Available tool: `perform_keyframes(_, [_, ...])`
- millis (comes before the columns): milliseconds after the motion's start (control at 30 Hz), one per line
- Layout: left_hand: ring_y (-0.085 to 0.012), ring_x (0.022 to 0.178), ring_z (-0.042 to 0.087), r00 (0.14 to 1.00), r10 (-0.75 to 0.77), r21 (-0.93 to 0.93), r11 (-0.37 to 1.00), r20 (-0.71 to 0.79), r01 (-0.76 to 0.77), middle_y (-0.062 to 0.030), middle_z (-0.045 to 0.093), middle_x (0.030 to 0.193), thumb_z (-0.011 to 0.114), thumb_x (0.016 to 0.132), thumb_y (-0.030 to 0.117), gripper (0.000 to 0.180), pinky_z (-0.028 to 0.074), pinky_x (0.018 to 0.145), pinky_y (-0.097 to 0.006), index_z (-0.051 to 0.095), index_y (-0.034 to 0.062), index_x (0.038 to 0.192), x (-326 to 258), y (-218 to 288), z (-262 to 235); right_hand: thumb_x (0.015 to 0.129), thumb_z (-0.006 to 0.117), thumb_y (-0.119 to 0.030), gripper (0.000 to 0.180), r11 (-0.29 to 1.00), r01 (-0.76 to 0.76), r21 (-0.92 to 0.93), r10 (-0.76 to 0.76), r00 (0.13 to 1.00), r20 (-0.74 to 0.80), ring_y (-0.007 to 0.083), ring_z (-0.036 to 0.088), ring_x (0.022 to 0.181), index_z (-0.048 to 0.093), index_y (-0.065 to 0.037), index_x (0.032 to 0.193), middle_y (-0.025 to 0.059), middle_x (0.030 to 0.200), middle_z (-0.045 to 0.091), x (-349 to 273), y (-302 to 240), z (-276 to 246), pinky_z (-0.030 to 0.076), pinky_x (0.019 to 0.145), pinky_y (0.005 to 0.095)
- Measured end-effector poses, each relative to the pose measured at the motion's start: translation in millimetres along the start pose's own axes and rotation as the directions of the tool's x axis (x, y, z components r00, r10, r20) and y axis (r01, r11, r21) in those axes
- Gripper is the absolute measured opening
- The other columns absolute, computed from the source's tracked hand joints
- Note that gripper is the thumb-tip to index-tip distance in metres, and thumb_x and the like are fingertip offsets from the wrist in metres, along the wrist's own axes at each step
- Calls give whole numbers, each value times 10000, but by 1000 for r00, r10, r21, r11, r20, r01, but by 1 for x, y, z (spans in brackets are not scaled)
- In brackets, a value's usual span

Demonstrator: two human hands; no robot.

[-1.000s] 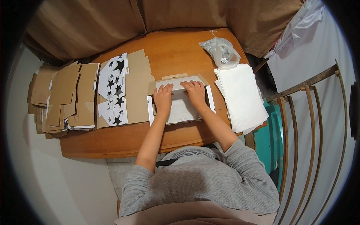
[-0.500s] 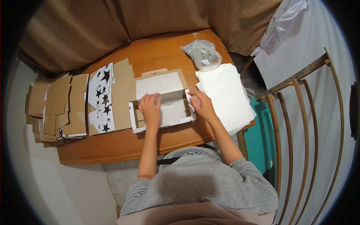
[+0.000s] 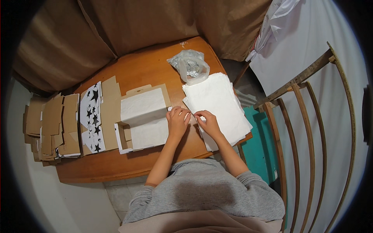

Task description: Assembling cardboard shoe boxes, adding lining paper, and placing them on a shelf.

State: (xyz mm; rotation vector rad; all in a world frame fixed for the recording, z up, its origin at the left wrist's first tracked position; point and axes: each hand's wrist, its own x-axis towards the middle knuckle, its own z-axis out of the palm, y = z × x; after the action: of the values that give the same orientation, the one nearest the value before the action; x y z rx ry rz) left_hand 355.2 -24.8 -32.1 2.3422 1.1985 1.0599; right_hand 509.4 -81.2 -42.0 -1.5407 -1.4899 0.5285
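An open cardboard box (image 3: 119, 136) sits before me, its lid tilted back. White paper lining (image 3: 145, 106) covers the inside of the lid and the floor of the box. Between the box and a stack of white paper sheets (image 3: 221, 105), my hands are close together with fingertips nearly meeting. My left hand (image 3: 178, 123) is by the box's right end, fingers bent and pressed together. Over the left edge of the stack, my right hand (image 3: 208, 123) pinches thumb against fingers. Whatever lies between the fingertips is too small to make out.
A clear plastic bag (image 3: 192, 66) with silvery contents stands behind the paper stack. Left of the box lie flattened cardboard with black stars (image 3: 92, 116) and a pile of brown cardboard pieces (image 3: 52, 120). A wooden rack (image 3: 307, 128) stands right of the table.
Both hands have left the box and come together at the paper stack's left edge. The view has shifted, so the table contents appear further left and slightly lower.
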Motion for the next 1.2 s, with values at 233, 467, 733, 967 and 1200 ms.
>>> perform_keyframes(233, [-247, 1027, 538, 994, -100, 18, 995, -44, 101, -27, 627, 894, 698, 793, 198, 93, 345, 892, -411, 675, 127, 849, 18, -16, 10, 811, 588, -54, 108, 966, -60, -253, 44, 997, -69, 300, 624, 802, 639, -37, 905, 131, 820, 635, 96, 52, 1, 494, 723, 375])
perform_keyframes(467, [-263, 1063, 529, 989, -146, 112, 983, -28, 148, -33, 630, 901, 711, 781, 196, 103, 328, 907, -415, 671, 116, 833, 15, -32, 21, 784, 580, -14, 291, 970, 89, -224, -106, 992, -67, 356, 567, 990, 575, -34, 1075, 180, 1060, 582, 182, 102, 27, 467, 839, 428])
perform_keyframes(733, [-254, 1081, 533, 984, -177, 102, 979, -12, 177, -38, 633, 890, 680, 775, 173, 76, 299, 936, -417, 665, 106, 807, 17, -35, 27, 769, 694, -181, 562, 903, -136, -407, 100, 989, -108, 372, 545, 1054, 483, -108, 1285, 192, 1244, 497, 208, 153, 47, 460, 877, 437])
perform_keyframes(967, [-244, 1075, 529, 979, -205, 103, 973, -16, 206, -31, 631, 871, 680, 759, 152, 70, 298, 928, -412, 658, 99, 799, 17, -38, 25, 856, 592, -92, 231, 971, -5, -238, -44, 979, -200, 348, 617, 911, 664, -69, 1074, 178, 1006, 635, 208, 145, 45, 505, 799, 406])
perform_keyframes(1200, [-258, 1032, 552, 981, -184, 64, 980, -61, 188, -50, 626, 870, 661, 762, 135, 66, 314, 921, -410, 649, 93, 811, 17, -33, 23, 926, 577, -175, 221, 966, -145, 216, 176, 975, -133, 156, 643, 716, 671, -38, 1073, 107, 963, 650, 182, 113, 32, 536, 621, 263])
